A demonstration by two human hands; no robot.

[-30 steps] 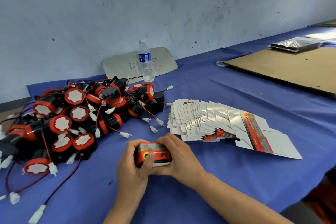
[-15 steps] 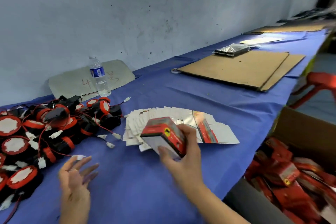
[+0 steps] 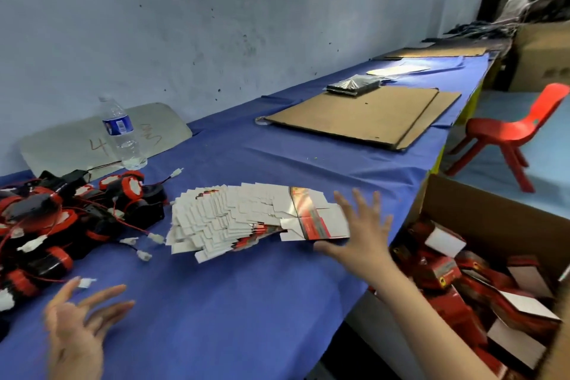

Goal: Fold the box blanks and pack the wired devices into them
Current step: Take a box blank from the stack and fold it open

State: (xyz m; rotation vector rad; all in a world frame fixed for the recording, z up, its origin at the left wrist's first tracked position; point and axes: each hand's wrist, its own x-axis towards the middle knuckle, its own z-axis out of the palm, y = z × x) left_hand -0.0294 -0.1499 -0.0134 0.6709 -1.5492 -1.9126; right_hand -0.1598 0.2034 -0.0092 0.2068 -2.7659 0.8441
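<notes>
Both hands empty between boxes at a blue-clothed packing table.

Head view: the right hand point(image 3: 359, 234) hovers spread by the fanned stack of flat white-and-red card box blanks point(image 3: 246, 219); the left hand point(image 3: 77, 327), also spread, hangs near the heap of red-and-black round wired devices point(image 3: 61, 219). The thin blanks likely flex and slide, best pinched at an edge; the devices look rigid, their wires prone to snagging.

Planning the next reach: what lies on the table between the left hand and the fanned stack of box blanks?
In the head view, only bare blue tablecloth lies between the left hand and the box blanks; loose white connectors sit just left of that stretch.
</notes>
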